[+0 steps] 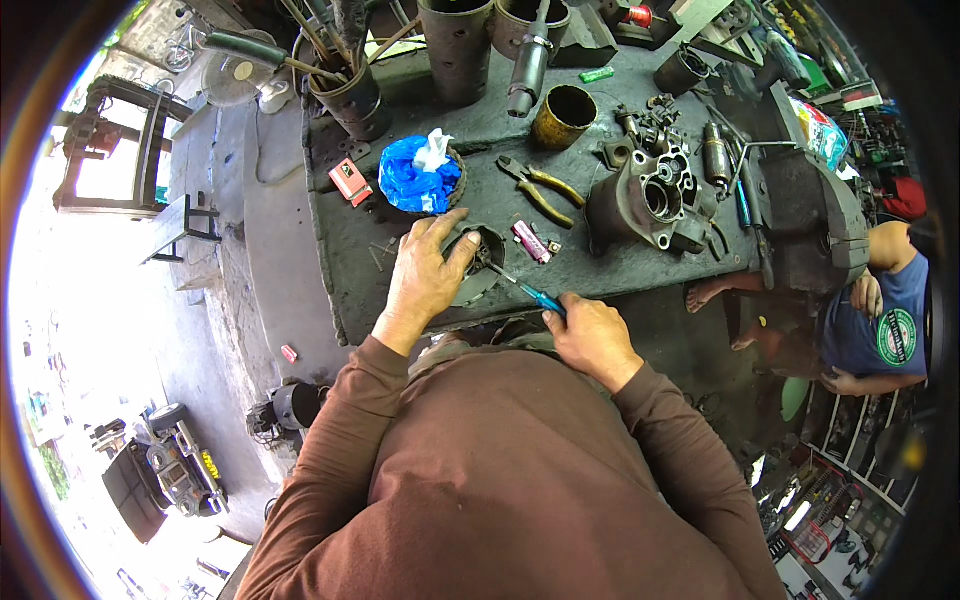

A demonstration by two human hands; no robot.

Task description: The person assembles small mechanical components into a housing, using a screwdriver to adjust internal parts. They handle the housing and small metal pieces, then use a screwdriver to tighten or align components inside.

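Note:
My left hand (425,275) rests on a round, dark metal part (483,268) near the front edge of the greasy workbench (340,250), fingers spread over its rim. A thin tool with a blue handle (540,297) is gripped in my right hand (590,335). Its tip points into the round part.
On the bench lie yellow-handled pliers (540,185), a grey engine casing (655,205), a blue plastic bag in a bowl (420,172), a small red box (350,181), a yellowish can (563,116) and dark cylinders holding tools (352,95). Another person (870,320) sits at the right.

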